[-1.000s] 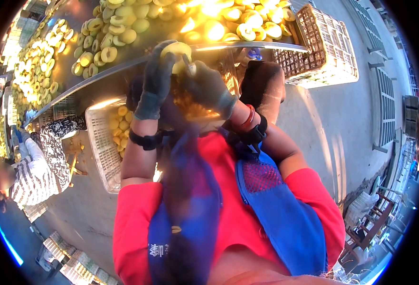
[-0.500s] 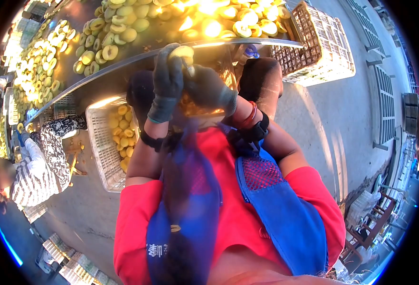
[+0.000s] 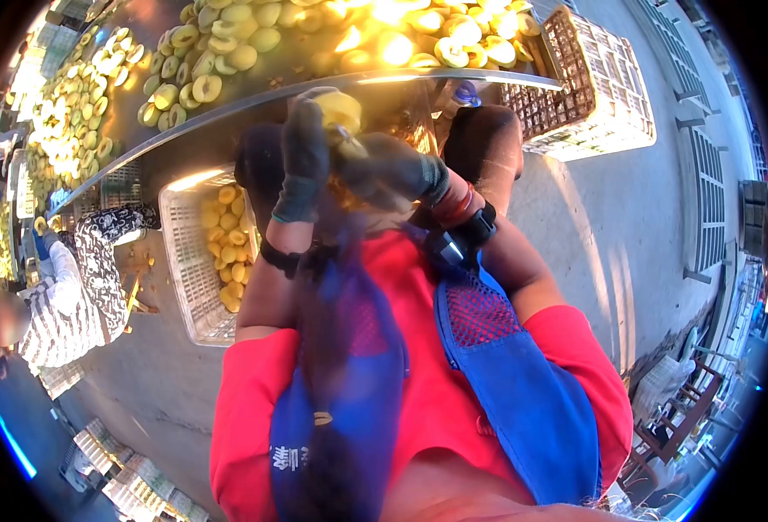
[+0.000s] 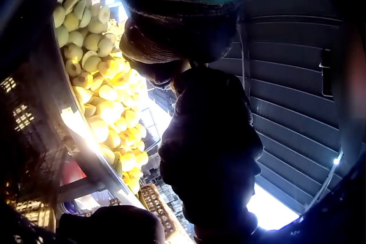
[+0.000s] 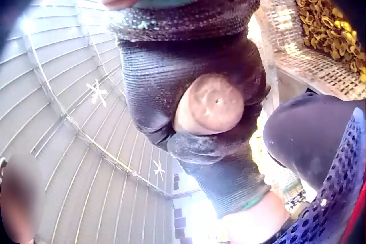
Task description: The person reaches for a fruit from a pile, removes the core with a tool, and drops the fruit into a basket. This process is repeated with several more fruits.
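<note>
My gloved left hand point(image 3: 304, 148) holds a yellow peach point(image 3: 340, 108) up just below the table's metal edge in the head view. My gloved right hand point(image 3: 388, 170), blurred there, grips a tool whose thick round handle point(image 5: 214, 106) shows its butt end in the right wrist view. Its metal part point(image 3: 346, 142) meets the near side of the fruit; its exact shape cannot be told. In the left wrist view both hands are dark and close together, hiding most of the peach.
Many halved peaches point(image 3: 236, 39) are heaped on the metal table point(image 3: 271, 94). A white crate point(image 3: 179, 270) of yellow halves stands at left; another crate point(image 3: 610, 87) is at right. A crate under the table holds brownish-yellow pieces point(image 5: 326, 21). Another person point(image 3: 62, 313) sits at far left.
My right hand has shifted slightly right and toward my body, its wrist turning. The peach has turned in my left hand, which stays nearly in place.
</note>
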A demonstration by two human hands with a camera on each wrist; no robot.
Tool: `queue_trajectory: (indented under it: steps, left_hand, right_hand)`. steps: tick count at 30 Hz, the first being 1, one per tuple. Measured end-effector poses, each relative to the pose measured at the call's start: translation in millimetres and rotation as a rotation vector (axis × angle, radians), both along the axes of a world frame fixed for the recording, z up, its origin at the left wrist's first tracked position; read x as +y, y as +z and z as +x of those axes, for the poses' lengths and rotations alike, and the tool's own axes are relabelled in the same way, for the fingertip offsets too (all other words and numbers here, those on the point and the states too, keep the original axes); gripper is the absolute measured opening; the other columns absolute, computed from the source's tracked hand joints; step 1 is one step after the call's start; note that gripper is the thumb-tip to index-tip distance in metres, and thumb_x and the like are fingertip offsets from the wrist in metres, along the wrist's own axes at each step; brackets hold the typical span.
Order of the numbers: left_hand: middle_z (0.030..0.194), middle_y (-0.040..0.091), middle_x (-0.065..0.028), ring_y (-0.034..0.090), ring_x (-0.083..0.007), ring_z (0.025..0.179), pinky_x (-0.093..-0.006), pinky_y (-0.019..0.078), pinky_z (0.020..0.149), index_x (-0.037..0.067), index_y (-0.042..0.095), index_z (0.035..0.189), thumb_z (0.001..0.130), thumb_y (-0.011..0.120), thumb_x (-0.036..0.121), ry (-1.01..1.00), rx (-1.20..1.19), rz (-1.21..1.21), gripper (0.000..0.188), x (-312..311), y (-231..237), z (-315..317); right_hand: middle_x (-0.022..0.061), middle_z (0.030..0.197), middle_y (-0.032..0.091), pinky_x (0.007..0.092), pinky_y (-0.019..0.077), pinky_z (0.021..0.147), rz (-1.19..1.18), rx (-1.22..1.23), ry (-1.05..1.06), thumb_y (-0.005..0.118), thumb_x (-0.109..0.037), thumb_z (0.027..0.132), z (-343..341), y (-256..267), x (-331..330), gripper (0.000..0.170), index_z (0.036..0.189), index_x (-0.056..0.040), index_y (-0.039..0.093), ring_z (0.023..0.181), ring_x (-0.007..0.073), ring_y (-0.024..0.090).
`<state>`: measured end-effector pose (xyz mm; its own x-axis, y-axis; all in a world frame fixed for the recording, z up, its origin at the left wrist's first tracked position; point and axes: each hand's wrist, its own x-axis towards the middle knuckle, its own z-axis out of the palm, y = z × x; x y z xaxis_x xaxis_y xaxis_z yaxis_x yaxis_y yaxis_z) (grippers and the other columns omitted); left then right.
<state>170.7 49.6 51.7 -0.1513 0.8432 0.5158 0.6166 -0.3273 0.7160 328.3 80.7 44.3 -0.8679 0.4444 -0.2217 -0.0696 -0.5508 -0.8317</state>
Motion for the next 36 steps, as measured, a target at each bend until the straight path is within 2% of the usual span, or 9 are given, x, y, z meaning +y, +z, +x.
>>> queue_trajectory:
  steps: [6, 9, 12, 15, 18, 24, 30, 31, 36]
  left_hand:
    - [0.102, 0.059, -0.0206, 0.055, -0.0311, 0.099, -0.0361, 0.0418, 0.088, -0.002, 0.057, 0.103, 0.096, 0.038, 0.026, 0.299, -0.019, 0.096, 0.034, -9.4, -35.4, -53.8]
    - [0.105, 0.059, -0.0177, 0.057, -0.0312, 0.097, -0.039, 0.0439, 0.085, 0.001, 0.057, 0.105, 0.095, 0.038, 0.029, 0.517, 0.158, -0.032, 0.035, -36.9, -17.8, -106.0]
    - [0.103, 0.061, -0.0161, 0.059, -0.0323, 0.095, -0.0413, 0.0462, 0.08, 0.004, 0.059, 0.101, 0.094, 0.039, 0.033, 0.896, 0.336, -0.366, 0.036, -64.2, -17.9, -153.2]
    - [0.1, 0.062, -0.017, 0.058, -0.0331, 0.095, -0.0421, 0.046, 0.081, 0.004, 0.06, 0.097, 0.093, 0.04, 0.035, 0.876, 0.595, -0.593, 0.038, -74.2, -30.2, -184.6]
    - [0.1, 0.062, -0.0174, 0.058, -0.0339, 0.094, -0.0421, 0.0461, 0.082, 0.003, 0.06, 0.097, 0.092, 0.041, 0.034, 0.62, 0.698, -0.179, 0.037, -39.9, -48.5, -179.0]
    - [0.115, 0.058, -0.0188, 0.056, -0.0295, 0.107, -0.0382, 0.0431, 0.091, 0.003, 0.056, 0.115, 0.083, 0.059, 0.043, 0.149, 0.285, -0.314, 0.051, 108.5, -53.5, -80.4]
    - [0.123, 0.051, -0.0213, 0.047, -0.0363, 0.116, -0.0418, 0.0379, 0.097, 0.006, 0.046, 0.125, 0.077, 0.059, 0.051, 0.091, 0.462, -0.631, 0.067, 230.6, -114.5, -38.0]
    - [0.124, 0.051, -0.0217, 0.046, -0.0371, 0.117, -0.0419, 0.0379, 0.097, 0.006, 0.046, 0.125, 0.078, 0.058, 0.051, 0.123, 0.499, -0.687, 0.066, 236.6, -116.6, -30.9]
    - [0.122, 0.05, -0.0228, 0.049, -0.0376, 0.112, -0.0436, 0.0401, 0.093, 0.004, 0.042, 0.126, 0.08, 0.054, 0.043, 0.066, 0.504, -0.843, 0.062, 242.8, -97.9, -32.0]
  right_hand:
    - [0.0062, 0.07, 0.059, 0.0264, 0.0466, 0.053, 0.382, -0.225, -0.011, 0.061, -0.018, 0.081, 3.1, -8.6, -10.1, 0.017, 0.091, -0.0047, 0.057, 0.061, 0.0158, 0.058]
    - [0.0123, 0.075, 0.062, 0.0338, 0.0487, 0.063, 1.196, -0.47, -0.117, 0.06, -0.022, 0.08, -2.4, -55.9, -2.5, 0.024, 0.095, -0.0031, 0.058, 0.068, 0.0275, 0.06]
    - [0.0162, 0.08, 0.062, 0.0411, 0.0482, 0.069, 1.246, -0.742, 0.134, 0.056, -0.025, 0.081, 2.5, -81.4, -3.6, 0.028, 0.099, -0.0024, 0.059, 0.074, 0.0364, 0.059]
    - [0.0157, 0.08, 0.062, 0.044, 0.0478, 0.07, 1.154, -0.801, 0.178, 0.052, -0.025, 0.084, 0.6, -90.4, -2.7, 0.028, 0.102, -0.0039, 0.059, 0.076, 0.035, 0.061]
    - [0.0163, 0.078, 0.061, 0.0462, 0.0472, 0.069, 1.602, -0.665, 0.319, 0.053, -0.024, 0.084, 0.4, -84.9, 2.9, 0.024, 0.093, -0.0033, 0.06, 0.074, 0.0354, 0.061]
    - [0.0184, 0.072, 0.058, 0.0472, 0.0471, 0.064, 1.141, -0.571, -0.493, 0.054, -0.02, 0.081, 4.5, -66.9, -5.8, 0.018, 0.077, -0.0028, 0.057, 0.069, 0.0361, 0.06]
    - [0.0195, 0.084, 0.06, 0.0437, 0.0476, 0.07, 1.642, -0.826, 0.08, 0.055, -0.022, 0.079, 22.7, -118.5, 15.0, 0.019, 0.085, -0.0041, 0.058, 0.077, 0.0363, 0.059]
    - [0.0194, 0.085, 0.06, 0.0421, 0.0473, 0.071, 1.254, -0.777, -0.158, 0.055, -0.022, 0.078, 23.2, -123.8, 13.0, 0.02, 0.084, -0.0032, 0.057, 0.08, 0.0364, 0.058]
    - [0.0181, 0.082, 0.06, 0.0399, 0.0465, 0.066, 1.131, -0.805, -0.251, 0.058, -0.021, 0.079, 28.3, -117.5, 21.1, 0.019, 0.087, -0.003, 0.055, 0.075, 0.0338, 0.058]
